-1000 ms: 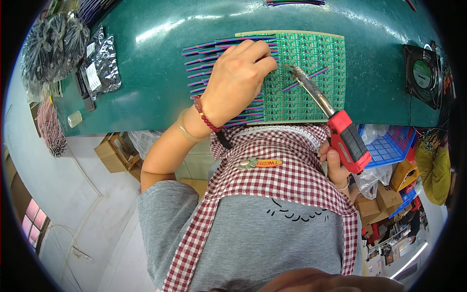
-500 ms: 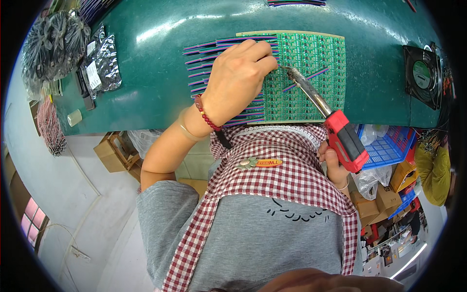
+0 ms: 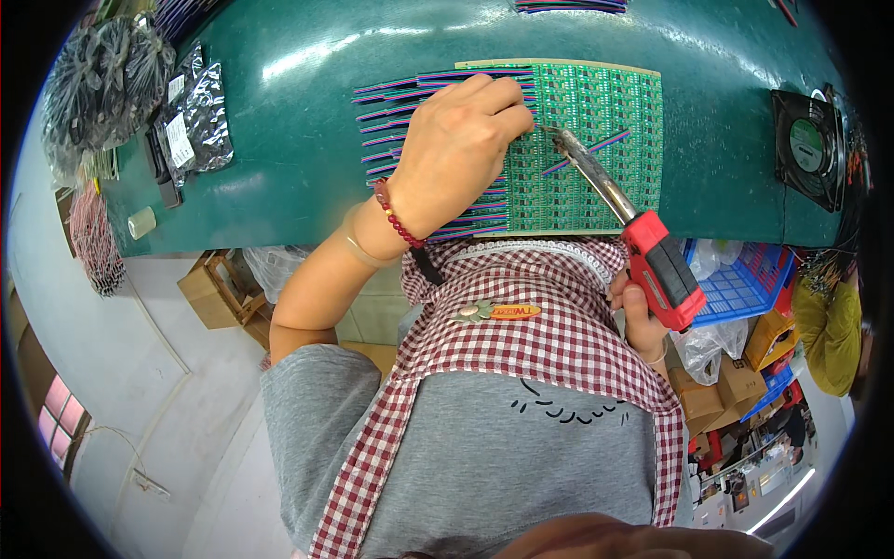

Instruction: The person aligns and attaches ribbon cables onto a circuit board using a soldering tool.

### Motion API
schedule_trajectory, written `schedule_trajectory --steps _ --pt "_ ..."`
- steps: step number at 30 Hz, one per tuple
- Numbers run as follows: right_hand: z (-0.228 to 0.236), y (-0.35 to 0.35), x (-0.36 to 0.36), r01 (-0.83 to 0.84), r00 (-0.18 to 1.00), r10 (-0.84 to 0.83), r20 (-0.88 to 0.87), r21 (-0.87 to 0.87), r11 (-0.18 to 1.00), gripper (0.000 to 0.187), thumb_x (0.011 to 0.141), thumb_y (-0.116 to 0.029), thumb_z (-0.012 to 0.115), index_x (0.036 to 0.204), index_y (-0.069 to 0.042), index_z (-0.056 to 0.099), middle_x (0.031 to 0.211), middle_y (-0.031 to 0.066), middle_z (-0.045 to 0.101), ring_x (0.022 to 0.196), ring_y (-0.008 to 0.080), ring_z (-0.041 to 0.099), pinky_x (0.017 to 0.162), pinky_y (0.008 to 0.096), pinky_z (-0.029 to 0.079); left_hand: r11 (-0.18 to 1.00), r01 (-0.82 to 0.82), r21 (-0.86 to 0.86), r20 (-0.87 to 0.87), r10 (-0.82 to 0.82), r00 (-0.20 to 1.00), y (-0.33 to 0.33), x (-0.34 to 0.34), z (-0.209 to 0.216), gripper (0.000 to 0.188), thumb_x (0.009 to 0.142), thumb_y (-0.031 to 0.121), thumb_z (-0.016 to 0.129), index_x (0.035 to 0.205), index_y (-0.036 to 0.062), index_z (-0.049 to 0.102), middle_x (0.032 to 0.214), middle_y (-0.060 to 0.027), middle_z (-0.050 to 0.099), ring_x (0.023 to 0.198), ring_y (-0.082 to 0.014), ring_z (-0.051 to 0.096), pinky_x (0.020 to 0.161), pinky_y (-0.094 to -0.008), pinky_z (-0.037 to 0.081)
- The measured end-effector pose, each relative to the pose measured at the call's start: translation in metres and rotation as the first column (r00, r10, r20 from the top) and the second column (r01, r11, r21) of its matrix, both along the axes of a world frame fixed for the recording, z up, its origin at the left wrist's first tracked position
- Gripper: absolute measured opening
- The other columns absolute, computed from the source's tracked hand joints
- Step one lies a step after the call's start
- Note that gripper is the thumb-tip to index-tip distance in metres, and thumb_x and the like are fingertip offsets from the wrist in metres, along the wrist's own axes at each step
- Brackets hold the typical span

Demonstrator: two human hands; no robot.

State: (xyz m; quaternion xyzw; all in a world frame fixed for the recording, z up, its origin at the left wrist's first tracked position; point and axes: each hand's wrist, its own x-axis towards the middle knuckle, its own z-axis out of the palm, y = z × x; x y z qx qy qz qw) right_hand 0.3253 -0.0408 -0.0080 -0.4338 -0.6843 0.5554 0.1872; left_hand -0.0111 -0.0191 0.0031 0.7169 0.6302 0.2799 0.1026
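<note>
A green circuit board panel [image 3: 596, 102], covered in rows of small parts, lies on the table near its front edge. Short multicoloured ribbon wires [image 3: 384, 130] run side by side from its left part out past the edge. Over them is my left hand [image 3: 464, 149], thumb and fingers pinched together at the board; what is between them is hidden. My right hand [image 3: 643, 321] grips a red and black soldering gun [image 3: 663, 265], its metal tip pointing up-left, close to the left fingertips. One loose ribbon wire [image 3: 610, 142] lies slanted across the panel, partly behind the gun's barrel.
A black fan [image 3: 808, 147] stands at the table's right. Plastic bags of dark wires [image 3: 102, 88] and a silvery packet [image 3: 200, 121] are at the left. More wires [image 3: 570, 6] lie at the far edge. Below right are a blue basket [image 3: 736, 289] and cartons [image 3: 722, 396].
</note>
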Motion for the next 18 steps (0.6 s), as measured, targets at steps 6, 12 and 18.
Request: schedule_trajectory --steps 6,12,18 --pt "0.015 0.01 -0.017 0.108 0.982 -0.126 -0.141 -0.128 0.986 0.049 0.097 -0.034 0.058 0.125 0.006 0.051 0.069 0.0097 0.058 0.058 0.0142 0.051 0.053 0.0266 0.04 1.0 -0.009 -0.006 -0.012 0.009 1.0 0.004 0.0 0.002 0.011 0.07 0.002 0.073 0.08 0.0063 0.068 0.083 -0.0042 0.061 0.075 -0.0241 0.06 0.066 -0.035 0.051" --pt "0.027 0.015 -0.024 0.285 0.919 -0.326 -0.222 -0.199 0.938 0.054 0.098 -0.039 0.057 0.127 0.006 0.05 0.069 0.0098 0.057 0.057 0.0149 0.052 0.054 0.029 0.043 1.0 0.018 -0.004 -0.006 -0.018 1.0 0.009 0.007 0.012 0.013 0.071 0.001 0.072 0.082 0.0067 0.069 0.084 -0.0056 0.062 0.077 -0.0269 0.061 0.068 -0.0377 0.051" --pt "0.031 0.026 -0.04 0.44 0.816 -0.558 -0.151 -0.462 0.77 0.024 0.098 -0.027 0.062 0.096 -0.002 0.061 0.076 0.0046 0.066 0.07 0.0102 0.062 0.061 0.0269 0.05 0.993 0.012 -0.119 -0.076 -0.021 0.997 -0.007 0.007 0.01 0.015 0.078 -0.003 0.068 0.091 0.0045 0.069 0.091 -0.0147 0.063 0.088 -0.0345 0.061 0.078 -0.0441 0.05"
